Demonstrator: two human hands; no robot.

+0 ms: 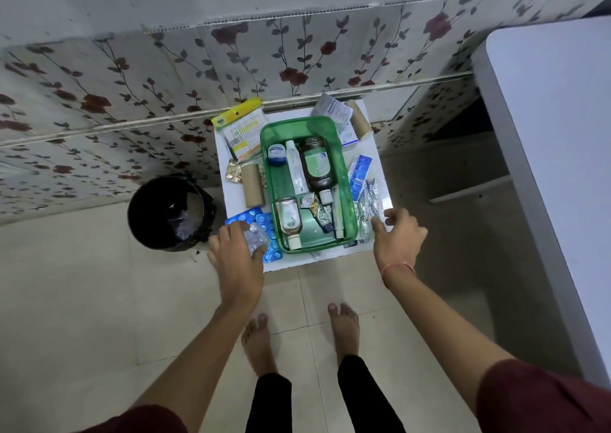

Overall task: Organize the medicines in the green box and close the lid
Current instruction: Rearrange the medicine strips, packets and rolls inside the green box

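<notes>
The green box (305, 128) is seen open on a small white table (231, 198), lid not identifiable. Inside it are laid a brown bottle (315, 165), a white tube (295, 168), a blue jar (276, 155) and a smaller bottle (290, 220). The left hand (236, 257) is closed around a clear blister strip (255, 237), held over the blue strips (264, 231) left of the box. The right hand (398, 237) is spread, fingers loose, fingertips touching the silver strips (370, 204) right of the box. A black bin (170, 212) stands on the floor beside the table.

Home interior: floral wall covering (139, 79), tiled floor (82, 284), bin (170, 212)
</notes>
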